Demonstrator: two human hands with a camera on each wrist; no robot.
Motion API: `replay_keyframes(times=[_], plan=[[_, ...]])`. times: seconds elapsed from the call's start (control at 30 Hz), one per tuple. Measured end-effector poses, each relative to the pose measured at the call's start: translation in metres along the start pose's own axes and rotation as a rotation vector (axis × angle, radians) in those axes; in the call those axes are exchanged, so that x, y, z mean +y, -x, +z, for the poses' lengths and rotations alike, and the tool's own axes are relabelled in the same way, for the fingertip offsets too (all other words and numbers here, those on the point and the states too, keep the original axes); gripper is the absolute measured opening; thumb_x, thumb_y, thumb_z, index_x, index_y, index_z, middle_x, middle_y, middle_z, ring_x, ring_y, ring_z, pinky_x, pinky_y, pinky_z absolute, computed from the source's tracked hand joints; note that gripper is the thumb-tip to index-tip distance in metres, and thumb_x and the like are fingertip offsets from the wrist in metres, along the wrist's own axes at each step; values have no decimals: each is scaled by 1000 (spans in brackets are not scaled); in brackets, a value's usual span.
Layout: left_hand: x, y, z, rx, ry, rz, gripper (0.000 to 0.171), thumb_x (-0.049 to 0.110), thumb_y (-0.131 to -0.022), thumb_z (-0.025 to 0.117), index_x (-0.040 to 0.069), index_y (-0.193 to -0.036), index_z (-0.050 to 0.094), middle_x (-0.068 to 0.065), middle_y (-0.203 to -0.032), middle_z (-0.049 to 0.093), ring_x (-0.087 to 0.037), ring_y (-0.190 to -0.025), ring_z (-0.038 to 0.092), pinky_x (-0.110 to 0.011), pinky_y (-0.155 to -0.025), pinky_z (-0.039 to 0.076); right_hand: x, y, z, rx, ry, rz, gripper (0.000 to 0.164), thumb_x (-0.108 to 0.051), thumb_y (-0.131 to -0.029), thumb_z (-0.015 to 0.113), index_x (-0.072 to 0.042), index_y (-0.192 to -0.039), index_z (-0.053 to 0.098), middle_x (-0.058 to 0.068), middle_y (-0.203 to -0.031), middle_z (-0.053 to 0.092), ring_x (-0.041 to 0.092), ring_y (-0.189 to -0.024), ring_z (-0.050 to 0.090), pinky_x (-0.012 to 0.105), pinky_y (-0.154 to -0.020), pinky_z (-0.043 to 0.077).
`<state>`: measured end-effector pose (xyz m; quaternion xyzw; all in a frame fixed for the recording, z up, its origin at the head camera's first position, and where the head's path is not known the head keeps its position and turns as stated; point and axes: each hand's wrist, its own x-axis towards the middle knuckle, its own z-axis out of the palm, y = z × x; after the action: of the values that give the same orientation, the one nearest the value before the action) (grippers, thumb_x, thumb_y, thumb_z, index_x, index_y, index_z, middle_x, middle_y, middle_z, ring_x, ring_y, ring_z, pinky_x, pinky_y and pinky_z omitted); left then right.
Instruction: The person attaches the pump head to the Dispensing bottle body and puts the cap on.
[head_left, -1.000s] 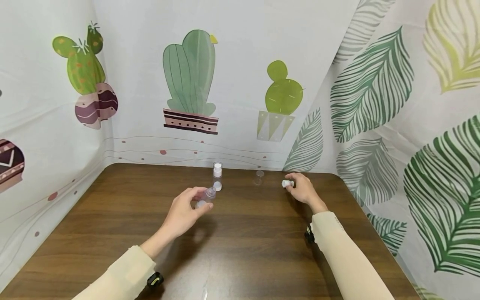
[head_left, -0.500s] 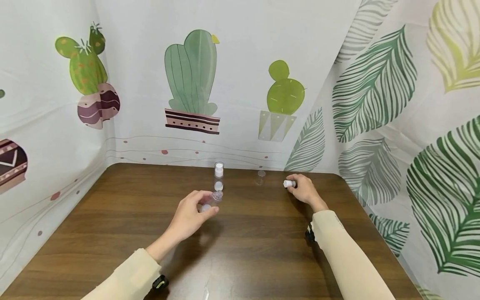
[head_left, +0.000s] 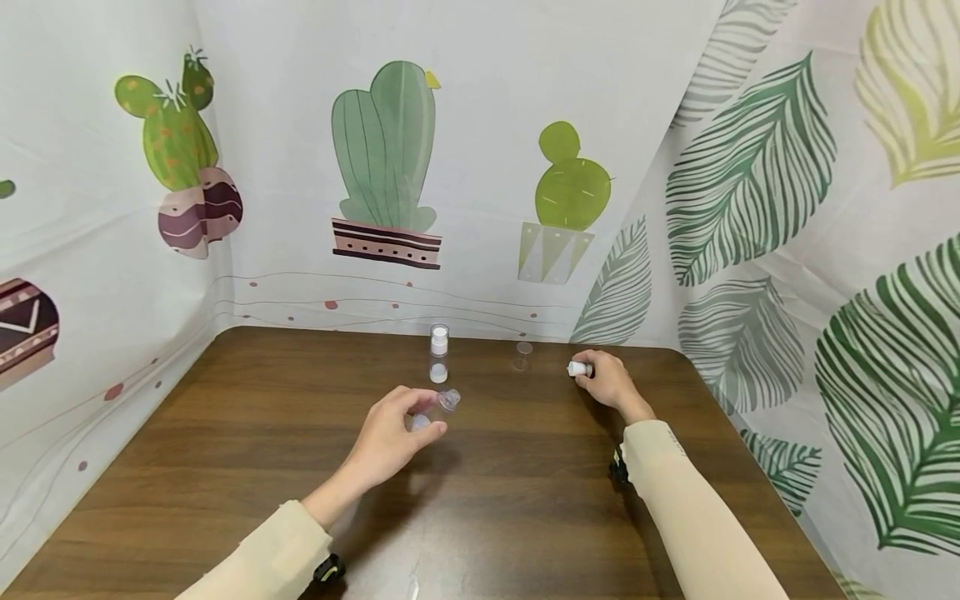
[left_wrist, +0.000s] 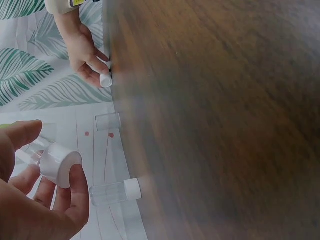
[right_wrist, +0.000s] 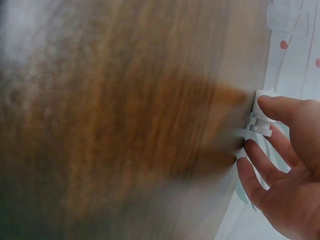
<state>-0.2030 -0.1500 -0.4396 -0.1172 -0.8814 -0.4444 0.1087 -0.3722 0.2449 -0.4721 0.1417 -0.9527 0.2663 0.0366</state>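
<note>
My left hand (head_left: 397, 429) grips a clear bottle (head_left: 448, 401) above the middle of the table. The bottle is tilted, its open neck pointing right and away from me; its white base (left_wrist: 57, 162) shows between thumb and fingers in the left wrist view. At the back right, my right hand (head_left: 611, 383) pinches a small white pump head (head_left: 577, 368) lying sideways, low at the tabletop. In the right wrist view, thumb and forefinger hold this pump head (right_wrist: 259, 119) while the other fingers are spread.
An upright clear bottle with a white pump (head_left: 438, 354) stands at the table's back edge, beyond my left hand. A clear cap (head_left: 522, 357) stands between it and my right hand. The brown table (head_left: 510, 500) meets a patterned cloth backdrop (head_left: 480, 167).
My left hand has moved slightly right and nearer to me with the bottle, whose neck tips further over. The right hand stays nearly in place on the pump head.
</note>
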Motion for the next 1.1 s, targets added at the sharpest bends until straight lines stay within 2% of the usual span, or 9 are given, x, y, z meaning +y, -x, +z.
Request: replay_keyframes(times=[0.3,0.47,0.73,0.9,1.0,1.1], plan=[[0,-1,4,5,-14,2,41,17,-87,88,11,-125,76,2,-113,70,-17,-108,67,-40,-94,53,1,3,0,4,-3,18,26,-9,-99,73,-2,-124,71,21,-122,72,38,-112,65,56,-96,51],[-1,-2,5,12,-12,-1,45,15,-86,87,10,-129,75,1,-114,70,-19,-111,67,-41,-95,51,-3,4,-4,35,-17,-14,26,-11,-98,75,-1,-122,72,18,-117,73,35,-106,66,52,-91,52],[-1,-2,7,12,20,-21,48,12,-88,86,10,-133,72,-3,-121,70,-25,-120,67,-50,-105,52,-25,9,-15,91,-42,-94,25,-13,-97,77,-2,-120,74,14,-109,75,27,-94,67,43,-83,53],[-1,-5,8,20,41,-25,45,10,-86,88,14,-127,70,-5,-124,72,-26,-120,67,-51,-106,51,-40,15,-23,120,-26,-128,26,-12,-96,79,-3,-120,75,14,-108,75,24,-91,68,38,-80,53],[-2,-7,8,40,51,-37,42,9,-85,89,15,-122,69,-5,-124,74,-26,-120,68,-51,-106,50,-51,18,-25,132,-44,-161,28,-11,-95,80,-2,-121,75,15,-109,73,25,-92,69,40,-80,55],[-3,-9,8,62,48,-43,41,10,-85,89,15,-120,69,-4,-123,74,-26,-119,68,-51,-106,50,-62,21,-26,134,-85,-195,29,-8,-95,79,0,-123,74,18,-110,72,29,-94,70,47,-83,59]])
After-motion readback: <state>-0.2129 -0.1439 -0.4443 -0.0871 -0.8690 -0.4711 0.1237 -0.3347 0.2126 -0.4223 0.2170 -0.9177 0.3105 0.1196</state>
